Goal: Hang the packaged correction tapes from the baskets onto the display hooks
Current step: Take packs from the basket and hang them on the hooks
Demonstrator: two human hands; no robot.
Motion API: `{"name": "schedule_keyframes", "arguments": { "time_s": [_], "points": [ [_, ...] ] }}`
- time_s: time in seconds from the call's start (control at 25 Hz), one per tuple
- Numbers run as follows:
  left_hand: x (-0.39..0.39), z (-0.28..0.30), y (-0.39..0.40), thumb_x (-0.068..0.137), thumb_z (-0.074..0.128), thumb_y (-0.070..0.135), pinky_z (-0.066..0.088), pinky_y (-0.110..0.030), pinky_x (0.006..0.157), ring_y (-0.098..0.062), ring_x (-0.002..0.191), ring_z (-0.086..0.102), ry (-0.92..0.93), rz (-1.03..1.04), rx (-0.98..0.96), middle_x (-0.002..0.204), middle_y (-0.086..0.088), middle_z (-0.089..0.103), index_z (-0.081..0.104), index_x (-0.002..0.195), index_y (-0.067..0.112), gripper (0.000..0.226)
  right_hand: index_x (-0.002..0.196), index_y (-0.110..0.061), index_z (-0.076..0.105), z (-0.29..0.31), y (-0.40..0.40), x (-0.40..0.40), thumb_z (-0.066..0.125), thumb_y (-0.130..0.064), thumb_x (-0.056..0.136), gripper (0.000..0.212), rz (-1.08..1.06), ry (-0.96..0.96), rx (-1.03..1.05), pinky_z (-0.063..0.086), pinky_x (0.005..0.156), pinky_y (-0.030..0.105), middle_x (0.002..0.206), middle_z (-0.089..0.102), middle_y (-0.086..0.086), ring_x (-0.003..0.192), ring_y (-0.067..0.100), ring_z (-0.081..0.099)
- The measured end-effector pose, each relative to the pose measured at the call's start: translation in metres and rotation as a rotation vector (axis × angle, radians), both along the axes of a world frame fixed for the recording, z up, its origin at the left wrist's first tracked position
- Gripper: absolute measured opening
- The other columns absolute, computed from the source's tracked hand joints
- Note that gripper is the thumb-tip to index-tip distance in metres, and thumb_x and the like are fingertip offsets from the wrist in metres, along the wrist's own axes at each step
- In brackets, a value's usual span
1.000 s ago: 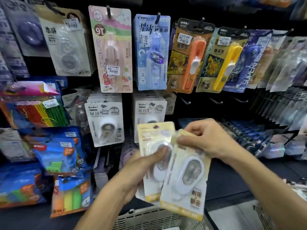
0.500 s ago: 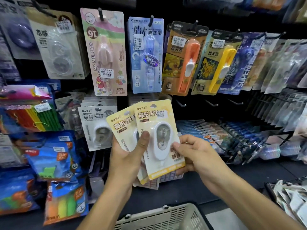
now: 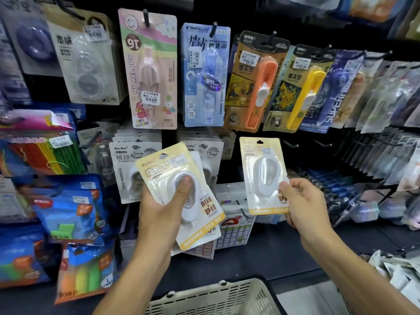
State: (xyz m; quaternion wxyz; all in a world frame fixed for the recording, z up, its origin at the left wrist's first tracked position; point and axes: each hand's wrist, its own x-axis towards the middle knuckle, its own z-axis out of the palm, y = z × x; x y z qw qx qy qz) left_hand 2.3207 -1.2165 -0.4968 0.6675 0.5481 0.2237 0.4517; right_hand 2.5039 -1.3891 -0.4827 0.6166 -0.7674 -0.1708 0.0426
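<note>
Two hands are up in front of the display, well apart, each clamped on yellow-carded stock. A small stack of correction tape packs (image 3: 179,196) is gripped by the left hand (image 3: 159,214), thumb pressed onto the clear blister, cards tilted to the right. A single correction tape pack (image 3: 264,176) is held upright by the right hand (image 3: 304,205), pinched at its lower right corner, thumb on the front. That single pack is raised just left of an empty display hook (image 3: 289,144) in the lower row; no contact between them can be made out. Grey BoBo packs (image 3: 127,164) are seen hanging behind the left hand's stack. Above, the pink My Melody pack (image 3: 151,69) and the blue pack (image 3: 204,76) are hung side by side. A beige basket (image 3: 216,296) is seen below, between the forearms.
</note>
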Motion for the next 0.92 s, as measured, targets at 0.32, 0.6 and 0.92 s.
{"name": "schedule_keyframes", "arguments": {
  "time_s": [0.32,0.6,0.92],
  "points": [
    [0.003,0.004,0.000,0.076,0.079,0.057,0.058,-0.047,0.092,-0.011,0.104,0.075,-0.035,-0.016,-0.042,0.114,0.014,0.077,0.066,0.117,0.043,0.045,0.082,-0.027,0.064,-0.009,0.008,-0.002,0.060,-0.030,0.099,0.017,0.062,-0.112,-0.014,0.036,0.039,0.017,0.063,0.072,-0.002,0.042,0.003,0.051],
    [0.002,0.001,0.002,0.075,0.077,0.050,0.060,-0.042,0.086,-0.010,0.100,0.076,-0.034,-0.033,-0.040,0.111,0.013,0.078,0.067,0.117,0.040,0.044,0.095,-0.005,0.061,-0.012,0.105,0.057,0.054,-0.032,0.103,0.029,-0.022,-0.155,-0.217,0.053,0.069,0.050,0.085,0.065,0.017,0.077,0.039,0.065],
    [0.001,-0.002,0.017,0.061,0.086,0.050,0.063,-0.046,0.078,-0.015,0.094,0.078,-0.002,-0.019,-0.099,0.105,0.011,0.079,0.067,0.111,0.039,0.055,0.113,-0.012,0.052,-0.013,0.136,0.056,0.058,-0.028,0.101,0.021,0.050,0.372,-0.022,0.060,0.070,0.034,0.098,0.061,0.008,0.084,0.028,0.063]
  ]
}}
